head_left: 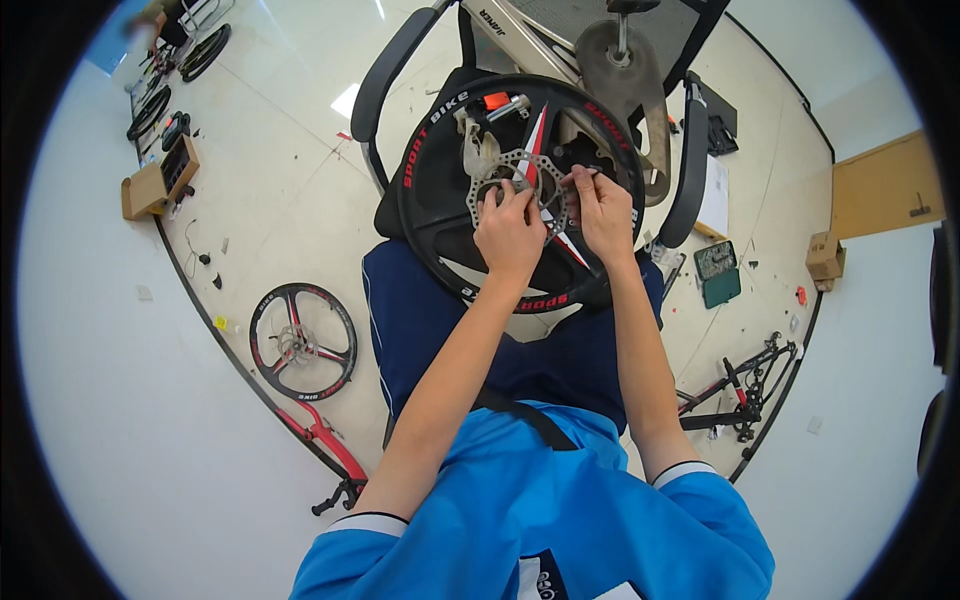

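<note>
A black bicycle wheel with broad spokes and red-and-white markings lies flat across my lap and the chair seat in front of me. At its hub is a silver, perforated disc brake rotor. My left hand grips the rotor with curled fingers near its middle. Beside the rotor's right edge, my right hand pinches thumb and fingertips together; whatever is between them is too small to name. A crumpled clear plastic bag, a silver cylindrical part and an orange piece rest within the wheel's far side.
Chair armrests flank the wheel, and a pale bicycle frame stands beyond it. On the left floor lie another wheel and a red bike part. A black frame, a green case and a cardboard box are at right.
</note>
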Demonstrator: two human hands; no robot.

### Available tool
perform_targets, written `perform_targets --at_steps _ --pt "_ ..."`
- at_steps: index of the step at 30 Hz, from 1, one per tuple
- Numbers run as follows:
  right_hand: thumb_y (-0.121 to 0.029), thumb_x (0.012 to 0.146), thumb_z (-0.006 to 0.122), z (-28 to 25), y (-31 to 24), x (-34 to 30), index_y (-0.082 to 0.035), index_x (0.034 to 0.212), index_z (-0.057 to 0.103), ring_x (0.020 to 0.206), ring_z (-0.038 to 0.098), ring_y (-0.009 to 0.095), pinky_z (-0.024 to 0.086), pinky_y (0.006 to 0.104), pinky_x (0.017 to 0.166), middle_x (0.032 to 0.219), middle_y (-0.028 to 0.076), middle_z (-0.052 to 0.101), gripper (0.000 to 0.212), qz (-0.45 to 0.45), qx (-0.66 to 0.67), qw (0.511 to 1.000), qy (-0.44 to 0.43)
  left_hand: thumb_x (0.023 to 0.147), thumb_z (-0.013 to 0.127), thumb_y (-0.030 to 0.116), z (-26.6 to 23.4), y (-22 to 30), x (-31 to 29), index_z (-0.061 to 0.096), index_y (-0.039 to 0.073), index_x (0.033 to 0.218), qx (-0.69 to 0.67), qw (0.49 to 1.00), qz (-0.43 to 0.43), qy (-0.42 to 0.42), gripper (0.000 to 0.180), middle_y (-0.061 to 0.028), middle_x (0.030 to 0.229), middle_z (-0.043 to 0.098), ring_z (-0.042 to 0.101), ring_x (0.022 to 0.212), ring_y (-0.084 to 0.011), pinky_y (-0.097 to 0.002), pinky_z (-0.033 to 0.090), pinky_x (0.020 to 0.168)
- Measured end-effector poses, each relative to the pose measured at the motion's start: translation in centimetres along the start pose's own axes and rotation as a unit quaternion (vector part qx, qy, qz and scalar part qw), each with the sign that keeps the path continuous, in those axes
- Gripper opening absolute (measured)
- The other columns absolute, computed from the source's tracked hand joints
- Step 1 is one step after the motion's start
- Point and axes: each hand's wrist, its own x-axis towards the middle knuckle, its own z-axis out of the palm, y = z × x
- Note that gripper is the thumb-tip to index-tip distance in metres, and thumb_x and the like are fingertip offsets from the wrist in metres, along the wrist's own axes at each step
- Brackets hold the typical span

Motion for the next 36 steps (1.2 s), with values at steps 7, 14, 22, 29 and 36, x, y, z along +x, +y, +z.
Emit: perform_targets --at_steps 7,14,22,29,36 --pt "-0.024 0.105 0.061 1.3 1.8 0.1 0.005 0.101 0.071 0.064 0.064 0.01 0.052 0.0253 0.062 0.075 0.006 0.069 0.031 -0.104 -0.021 0.994 -0.029 0.086 0.072 0.023 0.0 0.1 0.1 0.079 0.015 0.105 -0.006 0.999 -0.028 -0.018 0.022 -0.0166 0.12 0.071 0.069 0.101 -0.0368 -0.0459 0.059 0.08" --pt "-0.008 0.094 0.066 1.4 0.6 -0.2 0.001 0.104 0.071 0.08 0.067 0.035 0.055 0.0375 0.072 0.092 0.016 0.068 0.014 -0.194 -0.165 0.964 -0.078 0.084 0.073 0.023 -0.2 0.1 0.0 0.079 0.015 0.106 -0.015 0.999 -0.03 -0.017 0.024 -0.0169 0.12 0.07 0.07 0.101 -0.0366 -0.0456 0.059 0.078" --pt "-0.003 0.086 0.07 1.3 0.9 -0.2 0.0 0.098 0.068 0.083 0.066 0.037 0.055 0.0412 0.073 0.093 0.015 0.066 0.012 -0.269 -0.228 0.93 -0.1 0.083 0.073 0.021 -0.4 0.3 0.0 0.08 0.017 0.106 -0.022 0.999 -0.043 -0.024 0.024 -0.0164 0.115 0.069 0.07 0.096 -0.0365 -0.0457 0.059 0.074" --pt "-0.004 0.084 0.074 1.3 1.0 0.1 0.0 0.096 0.067 0.083 0.068 0.035 0.055 0.0383 0.072 0.093 0.015 0.068 0.015 -0.233 -0.252 0.935 -0.087 0.083 0.073 0.018 -0.1 -0.2 0.1 0.08 0.019 0.104 -0.036 0.997 -0.061 -0.031 0.022 -0.015 0.11 0.07 0.07 0.092 -0.0365 -0.0461 0.058 0.072" --pt "0.004 0.084 0.07 1.7 1.5 -0.4 -0.002 0.112 0.073 0.092 0.074 0.031 0.059 0.0341 0.082 0.105 0.014 0.075 0.028 -0.288 -0.13 0.943 -0.102 0.082 0.073 0.015 -0.3 0.3 0.1 0.078 0.012 0.108 0.001 0.997 -0.072 -0.033 0.027 -0.0133 0.109 0.069 0.069 0.09 -0.0364 -0.0471 0.058 0.069"
